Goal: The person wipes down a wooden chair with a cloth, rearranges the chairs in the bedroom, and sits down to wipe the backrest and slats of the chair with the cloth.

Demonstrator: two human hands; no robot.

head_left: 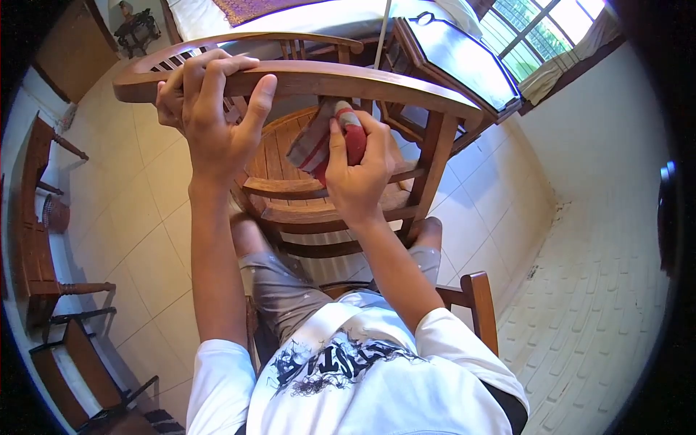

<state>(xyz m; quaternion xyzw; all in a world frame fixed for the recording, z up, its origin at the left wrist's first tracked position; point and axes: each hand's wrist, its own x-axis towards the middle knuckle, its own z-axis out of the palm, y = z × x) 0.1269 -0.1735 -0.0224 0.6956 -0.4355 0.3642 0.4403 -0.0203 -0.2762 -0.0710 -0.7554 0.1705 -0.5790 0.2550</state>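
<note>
A wooden armchair (304, 85) with a curved top rail and a slatted seat stands right in front of me, between my knees. My left hand (210, 101) holds the left part of that rail, its fingers hooked over the top and its thumb against the near side. In my right hand (361, 168) is a bunched cloth (354, 141) with red and grey stripes, pinched between thumb and fingers. The cloth is just under the rail, near a back slat, and a loose flap hangs to the left over the seat. Whether it presses on the wood there, I cannot tell.
A glass-topped wooden table (464, 58) stands behind the chair at the right, near a window (540, 32). A bed (196, 18) is at the back. Wooden furniture (36, 239) lines the left wall. Beside me at the right is a wooden chair post (480, 308).
</note>
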